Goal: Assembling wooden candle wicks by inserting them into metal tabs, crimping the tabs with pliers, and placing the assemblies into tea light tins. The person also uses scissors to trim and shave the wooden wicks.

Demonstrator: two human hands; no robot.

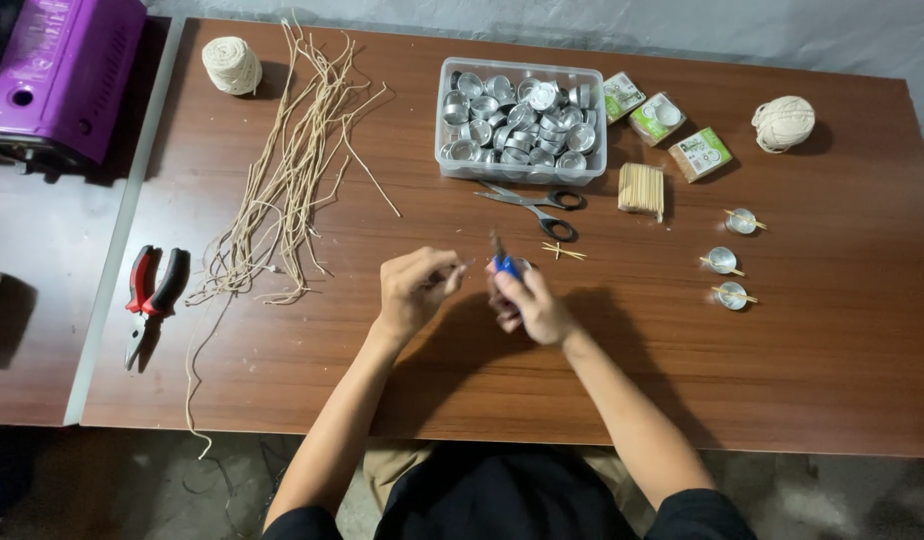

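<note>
My right hand (527, 305) grips a small blue-handled tool (506, 264) with its tip pointing up over the brown table (802, 340). My left hand (414, 290) is beside it, fingers pinched on something thin and small that I cannot make out. The two hands nearly touch above the table's middle. Two crossed toothpicks (563, 251) lie just right of the hands. Black-handled scissors (537, 205) lie a little farther back.
A clear box of metal tealight cups (522, 122) stands at the back. A stack of toothpicks (641, 188), three small packets (662, 118), three cups with sticks (730, 262), two twine balls (232, 65), cut wick strands (287, 170) and red-black pliers (152, 290) are around.
</note>
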